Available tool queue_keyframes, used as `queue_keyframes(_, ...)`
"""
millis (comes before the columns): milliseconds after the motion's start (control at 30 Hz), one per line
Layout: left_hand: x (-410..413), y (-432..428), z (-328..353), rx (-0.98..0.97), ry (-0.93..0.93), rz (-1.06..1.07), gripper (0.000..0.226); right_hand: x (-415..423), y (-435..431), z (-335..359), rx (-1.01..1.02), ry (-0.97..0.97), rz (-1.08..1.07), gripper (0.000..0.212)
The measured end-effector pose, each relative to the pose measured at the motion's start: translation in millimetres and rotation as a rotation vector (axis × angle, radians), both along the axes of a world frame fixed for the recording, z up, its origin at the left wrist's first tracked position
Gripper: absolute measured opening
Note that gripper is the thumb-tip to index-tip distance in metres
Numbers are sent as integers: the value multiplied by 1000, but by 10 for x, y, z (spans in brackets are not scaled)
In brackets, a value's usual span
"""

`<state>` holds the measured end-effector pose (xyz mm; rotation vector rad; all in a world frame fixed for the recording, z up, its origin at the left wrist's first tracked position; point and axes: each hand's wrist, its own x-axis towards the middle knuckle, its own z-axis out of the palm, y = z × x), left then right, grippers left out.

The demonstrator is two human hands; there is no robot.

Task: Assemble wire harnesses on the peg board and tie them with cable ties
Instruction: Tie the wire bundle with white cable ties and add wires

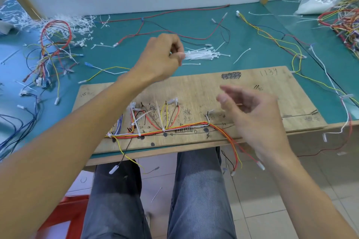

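A wooden peg board (242, 83) lies at the table's front edge. A harness of red, yellow, orange and white wires (174, 128) runs along its near side, tied in places with white cable ties. Its wire ends hang off the front edge. My left hand (161, 56) reaches beyond the board, fingers curled, pinching at the end of a pile of white cable ties (202, 55) on the green mat. My right hand (250, 110) hovers over the board's right half with relaxed, spread fingers, holding nothing.
Loose wire bundles lie at the left (50, 52) and far right (345, 21). Cut tie scraps (77, 23) are heaped at the back left. A plastic bag (320, 0) sits at the back right. Long red and yellow wires cross the green mat (136, 52).
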<state>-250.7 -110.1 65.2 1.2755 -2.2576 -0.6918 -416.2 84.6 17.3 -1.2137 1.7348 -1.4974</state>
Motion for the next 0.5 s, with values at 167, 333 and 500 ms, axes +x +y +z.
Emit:
queue_keyframes(167,156,840,86,158,166,-154,21,126,-171,292,-219,-426,83,16)
queue_keyframes(333,272,1161,-27,234,243,-148,17,234,-140,290,-251,-394,109,14)
queue_keyframes(500,332,1270,-135,290,248,-176,24,186,-140,272,-192,-453,269,11)
